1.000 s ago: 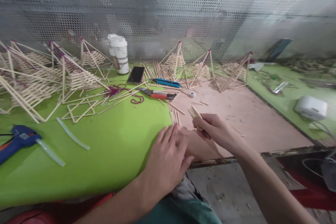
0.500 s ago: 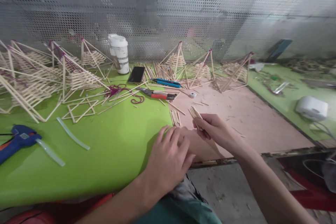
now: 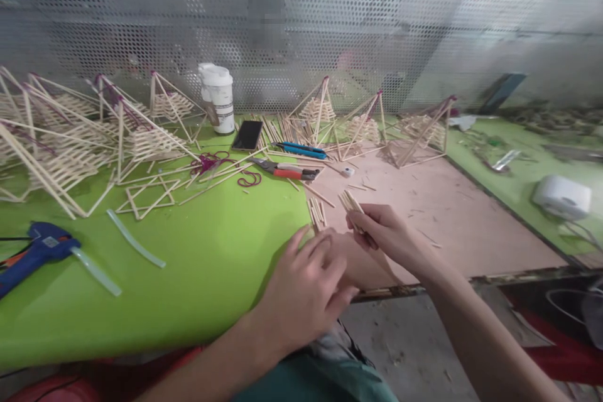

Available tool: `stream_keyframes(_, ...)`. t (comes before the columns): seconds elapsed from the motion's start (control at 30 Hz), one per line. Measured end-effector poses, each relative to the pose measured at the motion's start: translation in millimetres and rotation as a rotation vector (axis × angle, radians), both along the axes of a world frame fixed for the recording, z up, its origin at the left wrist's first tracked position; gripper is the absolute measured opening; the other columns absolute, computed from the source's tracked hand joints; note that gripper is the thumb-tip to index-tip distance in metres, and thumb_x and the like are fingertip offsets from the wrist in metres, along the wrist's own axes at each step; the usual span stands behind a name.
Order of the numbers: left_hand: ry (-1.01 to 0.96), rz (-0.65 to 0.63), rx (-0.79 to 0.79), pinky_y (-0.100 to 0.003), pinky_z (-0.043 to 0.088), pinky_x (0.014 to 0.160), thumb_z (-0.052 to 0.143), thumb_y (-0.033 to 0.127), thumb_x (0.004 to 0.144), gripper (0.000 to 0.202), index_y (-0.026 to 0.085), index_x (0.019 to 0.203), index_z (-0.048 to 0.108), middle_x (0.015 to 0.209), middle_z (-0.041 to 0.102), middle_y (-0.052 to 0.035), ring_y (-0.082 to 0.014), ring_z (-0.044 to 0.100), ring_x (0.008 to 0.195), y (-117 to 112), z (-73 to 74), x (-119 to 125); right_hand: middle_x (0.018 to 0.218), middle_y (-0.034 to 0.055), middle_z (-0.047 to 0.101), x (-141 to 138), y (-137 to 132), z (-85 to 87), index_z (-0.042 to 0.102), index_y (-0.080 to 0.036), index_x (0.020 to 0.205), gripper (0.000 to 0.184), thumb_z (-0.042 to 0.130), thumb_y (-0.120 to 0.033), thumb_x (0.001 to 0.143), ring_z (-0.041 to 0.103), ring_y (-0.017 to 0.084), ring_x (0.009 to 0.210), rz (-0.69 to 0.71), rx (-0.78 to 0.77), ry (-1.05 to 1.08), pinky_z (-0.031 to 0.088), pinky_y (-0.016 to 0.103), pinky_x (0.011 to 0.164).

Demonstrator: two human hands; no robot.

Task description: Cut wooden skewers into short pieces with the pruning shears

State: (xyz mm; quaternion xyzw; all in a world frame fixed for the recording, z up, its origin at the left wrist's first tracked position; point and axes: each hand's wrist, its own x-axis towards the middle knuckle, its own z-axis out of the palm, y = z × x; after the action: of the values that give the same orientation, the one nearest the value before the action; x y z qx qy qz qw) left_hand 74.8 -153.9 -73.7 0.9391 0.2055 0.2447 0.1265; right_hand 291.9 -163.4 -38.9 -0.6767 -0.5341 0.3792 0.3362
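Note:
A bundle of short wooden sticks (image 3: 351, 202) is gripped between the thumb and fingers of my right hand (image 3: 379, 229), above the pinkish board. My left hand (image 3: 306, 286) is palm down with its fingers apart and slightly bent, at the seam between the green surface and the board. Just beyond its fingertips lies a small pile of similar wooden sticks (image 3: 317, 212); whether the fingers touch it, I cannot tell. Farther back rest orange-handled pliers (image 3: 287, 169) and a blue cutter knife (image 3: 304, 151).
Stick pyramids (image 3: 155, 138) crowd the back left, and several more line the back of the board (image 3: 490, 226). A white cup (image 3: 219, 100) stands beside a phone (image 3: 247, 135). A blue glue gun (image 3: 42, 248) lies at left, a white box-like device (image 3: 563, 196) at right.
My left hand has shifted slightly right and toward me, its fingers flexing, uncovering more of the stick pile. My right hand keeps its bundle almost still. The view has moved a little.

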Motion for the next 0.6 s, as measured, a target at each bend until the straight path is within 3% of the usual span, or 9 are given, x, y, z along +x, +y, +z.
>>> stream_keyframes(0.13, 0.004, -0.086, -0.044, -0.048, 0.028, 0.129, 0.052, 0.041, 0.106, 0.028, 0.017, 0.109, 0.067, 0.099, 0.074, -0.0055, -0.0224, 0.069, 0.107, -0.7, 0.0, 0.4, 0.051, -0.0031, 0.054, 0.1, 0.9, -1.9, 0.057, -0.021, 0.067, 0.03, 0.053, -0.039, 0.09, 0.048, 0.012, 0.051, 0.009, 0.003, 0.002, 0.035, 0.026, 0.051)
stream_keyframes(0.3, 0.016, 0.016, 0.077, -0.051, 0.037, 0.123, 0.053, 0.046, 0.105, 0.037, 0.014, 0.113, 0.067, 0.137, 0.069, -0.0196, -0.0324, 0.059, 0.136, 3.5, -2.1, 1.6, 0.051, -0.003, 0.054, 2.4, -0.4, -2.0, 0.056, -0.021, 0.065, 0.03, 0.054, -0.038, 0.089, 0.049, 0.012, 0.051, -0.007, 0.001, -0.006, 0.035, 0.026, 0.051)
stream_keyframes(0.5, 0.012, 0.052, 0.101, -0.053, 0.044, 0.114, 0.056, 0.05, 0.103, 0.041, 0.012, 0.112, 0.07, 0.13, 0.073, -0.0201, -0.0349, 0.064, 0.127, 5.1, -6.9, 5.0, 0.052, -0.003, 0.055, 1.0, -0.6, -1.5, 0.057, -0.02, 0.068, 0.034, 0.053, -0.042, 0.093, 0.048, 0.012, 0.051, 0.016, 0.004, 0.002, 0.035, 0.026, 0.053)
stream_keyframes(0.6, -0.013, 0.028, 0.097, -0.053, 0.042, 0.113, 0.056, 0.047, 0.104, 0.039, 0.011, 0.108, 0.069, 0.116, 0.076, -0.0167, -0.0324, 0.067, 0.117, 4.5, -4.5, 3.0, 0.052, -0.0032, 0.054, -0.6, 0.1, -1.6, 0.057, -0.021, 0.067, 0.033, 0.054, -0.042, 0.093, 0.048, 0.012, 0.051, 0.012, 0.004, 0.014, 0.034, 0.026, 0.052)
